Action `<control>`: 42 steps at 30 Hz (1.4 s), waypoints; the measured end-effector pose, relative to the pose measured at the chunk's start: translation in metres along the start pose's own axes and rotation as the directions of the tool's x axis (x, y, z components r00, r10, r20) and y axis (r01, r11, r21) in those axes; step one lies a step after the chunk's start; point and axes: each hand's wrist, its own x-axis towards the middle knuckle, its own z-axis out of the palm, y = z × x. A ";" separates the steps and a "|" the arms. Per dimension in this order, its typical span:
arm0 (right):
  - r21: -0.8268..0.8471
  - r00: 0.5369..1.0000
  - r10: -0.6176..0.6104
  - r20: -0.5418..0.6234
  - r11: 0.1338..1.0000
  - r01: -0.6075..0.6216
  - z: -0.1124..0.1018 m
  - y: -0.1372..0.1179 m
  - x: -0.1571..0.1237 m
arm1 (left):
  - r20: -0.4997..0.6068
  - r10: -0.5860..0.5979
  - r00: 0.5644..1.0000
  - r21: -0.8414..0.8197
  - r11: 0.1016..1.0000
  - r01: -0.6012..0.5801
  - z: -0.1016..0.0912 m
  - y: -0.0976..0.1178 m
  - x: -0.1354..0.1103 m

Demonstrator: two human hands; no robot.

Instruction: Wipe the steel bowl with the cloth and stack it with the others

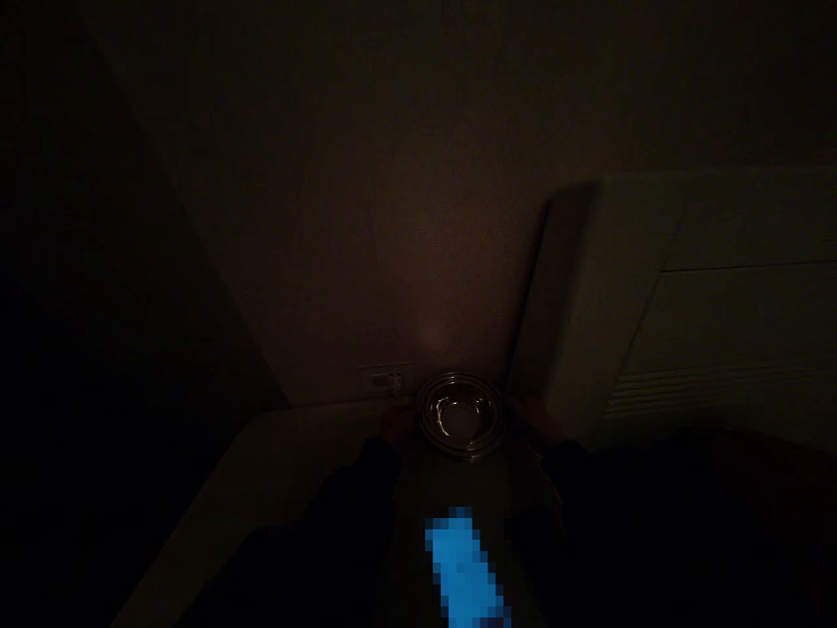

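Note:
A shiny metal bowl (pixel 461 420) with several ring-like rim lines sits in the middle of the dark view; whether it is one bowl or a nested stack I cannot tell. My left hand (pixel 398 424) holds its left side. On the opposite side my right hand (pixel 536 420) grips the rim. Both hands are dim, their fingers mostly lost in shadow, and dark sleeves cover the wrists. Below the bowl glows a blurred, bright blue rectangular screen (pixel 463 567).
The room is very dark. A wall (pixel 392 218) rises behind the bowl, with a socket-like plate (pixel 385 380) low on it. A pale surface (pixel 261 471) with a rounded corner lies at the left. To the right stands a large light panelled unit (pixel 732 314).

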 end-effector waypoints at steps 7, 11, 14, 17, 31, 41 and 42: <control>-0.198 0.999 -0.002 -0.037 0.980 -0.005 -0.013 -0.019 -0.023 | -0.023 0.015 1.000 0.048 0.999 -0.014 -0.012 0.016 -0.028; -0.263 0.978 -0.200 -0.059 0.948 0.178 -0.009 -0.046 -0.053 | -0.105 0.067 0.992 0.030 0.997 -0.064 -0.062 0.020 -0.068; -0.234 0.934 -0.348 0.084 0.904 0.358 0.019 -0.075 -0.078 | -0.237 0.075 0.969 0.099 0.994 -0.053 -0.115 0.005 -0.104; -0.166 0.848 -0.439 0.298 0.851 0.499 0.066 -0.102 -0.104 | -0.353 0.055 0.934 0.226 0.974 0.028 -0.166 -0.022 -0.137; 0.039 0.691 -0.397 0.604 0.881 0.472 0.233 -0.131 -0.163 | -0.233 -0.001 0.972 0.194 0.980 0.047 -0.214 -0.120 -0.175; 0.271 0.801 -0.470 0.369 0.879 0.392 0.181 -0.148 -0.143 | -0.234 0.069 0.970 -0.075 0.993 -0.088 -0.204 -0.082 -0.159; 0.284 0.818 -0.468 0.336 0.878 0.385 0.176 -0.147 -0.142 | -0.237 0.094 0.967 -0.098 0.988 -0.120 -0.200 -0.081 -0.157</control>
